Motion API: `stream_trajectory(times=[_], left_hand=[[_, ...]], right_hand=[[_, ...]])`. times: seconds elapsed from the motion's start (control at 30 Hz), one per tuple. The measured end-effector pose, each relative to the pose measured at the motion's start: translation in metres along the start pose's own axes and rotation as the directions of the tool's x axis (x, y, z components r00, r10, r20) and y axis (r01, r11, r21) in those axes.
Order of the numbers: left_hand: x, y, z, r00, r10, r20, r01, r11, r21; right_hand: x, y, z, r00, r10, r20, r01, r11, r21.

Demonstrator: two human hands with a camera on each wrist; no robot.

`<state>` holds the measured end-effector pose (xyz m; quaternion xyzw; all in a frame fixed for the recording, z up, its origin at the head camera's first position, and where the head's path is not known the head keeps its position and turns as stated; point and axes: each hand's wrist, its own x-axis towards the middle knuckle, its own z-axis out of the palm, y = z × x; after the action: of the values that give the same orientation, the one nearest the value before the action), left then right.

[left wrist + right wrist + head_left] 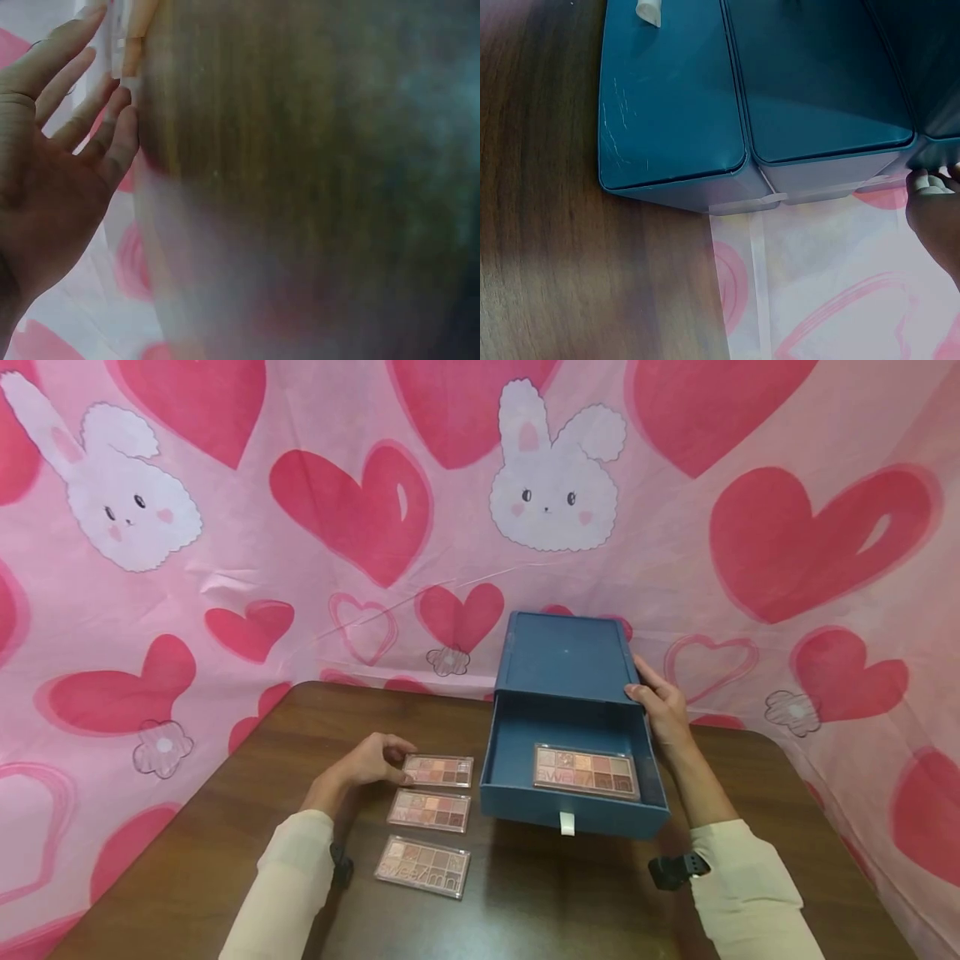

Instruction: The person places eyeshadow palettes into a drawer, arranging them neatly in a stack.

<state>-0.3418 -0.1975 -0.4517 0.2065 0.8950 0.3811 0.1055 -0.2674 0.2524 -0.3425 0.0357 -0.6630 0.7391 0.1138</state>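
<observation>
My left hand is at the left end of the farthest eyeshadow palette, its thumb near the lower edge and its fingers by the upper one. In the left wrist view, the fingers look loosely extended beside the palette's edge. My right hand grips the right side of a blue drawer cabinet, thumb on its top edge. The cabinet's top drawer is pulled out, with another eyeshadow palette lying inside. Stacked blue drawer fronts show in the right wrist view.
Two more palettes, a middle one and a nearer one, lie in a column on the brown table. A white pull tab hangs on the drawer's front. Pink heart-and-rabbit cloth covers the wall behind.
</observation>
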Motion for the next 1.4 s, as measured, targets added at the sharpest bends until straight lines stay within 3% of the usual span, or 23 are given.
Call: stream_trajectory(times=[0.27, 0.57, 1.1, 1.4], left_hand=[[0.008, 0.002, 0.005, 0.999, -0.019, 0.039, 0.016, 0.998, 0.059], [0.011, 0.005, 0.008, 0.996, -0.011, 0.092, 0.005, 0.998, 0.064], [0.015, -0.001, 0.008, 0.997, 0.016, 0.07, -0.017, 1.0, 0.009], [0.015, -0.002, 0.006, 0.999, 0.001, 0.049, 0.0, 1.0, -0.022]], right_hand=[[0.001, 0.003, 0.0, 0.999, -0.043, 0.003, 0.043, 0.999, 0.011], [0.001, 0.002, 0.0, 0.999, -0.047, 0.014, 0.046, 0.998, 0.046], [0.0, 0.002, 0.0, 0.999, -0.048, 0.007, 0.047, 0.998, 0.034], [0.001, 0.003, 0.001, 0.998, -0.066, 0.0, 0.066, 0.998, -0.002]])
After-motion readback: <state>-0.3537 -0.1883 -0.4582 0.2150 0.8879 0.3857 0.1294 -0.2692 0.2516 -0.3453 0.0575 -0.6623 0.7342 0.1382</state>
